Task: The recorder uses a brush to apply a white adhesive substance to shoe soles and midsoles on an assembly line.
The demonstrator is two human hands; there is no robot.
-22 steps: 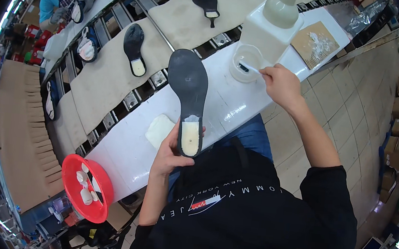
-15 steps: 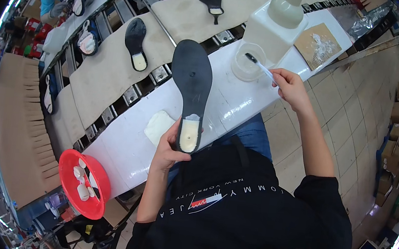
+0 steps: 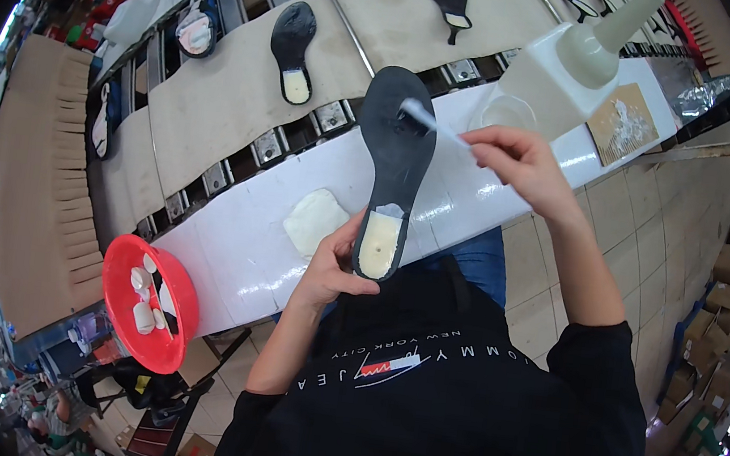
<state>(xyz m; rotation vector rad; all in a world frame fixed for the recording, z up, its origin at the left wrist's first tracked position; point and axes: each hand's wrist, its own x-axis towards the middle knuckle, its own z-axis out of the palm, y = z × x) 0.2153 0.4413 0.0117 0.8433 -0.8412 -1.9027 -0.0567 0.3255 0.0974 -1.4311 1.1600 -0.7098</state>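
My left hand is closed round the heel end of a black shoe sole, which points away from me above the table edge. A cream patch covers its heel area. In my right hand the fingers pinch a thin brush with a pale handle. Its head is over the front part of the sole, seemingly touching it, near a shiny wet-looking spot. Just beyond my right hand stands a clear plastic cup. A folded white cloth lies left of the sole.
A white squeeze bottle stands behind the cup, beside a brown board with white residue. A red basin holding white pieces sits at left. Beyond the white table, a roller conveyor with beige mats carries more soles.
My right hand has brought the brush from the cup leftward onto the sole. The left hand keeps its hold on the heel. The whole view has shifted, and the conveyor soles appear farther up and right.
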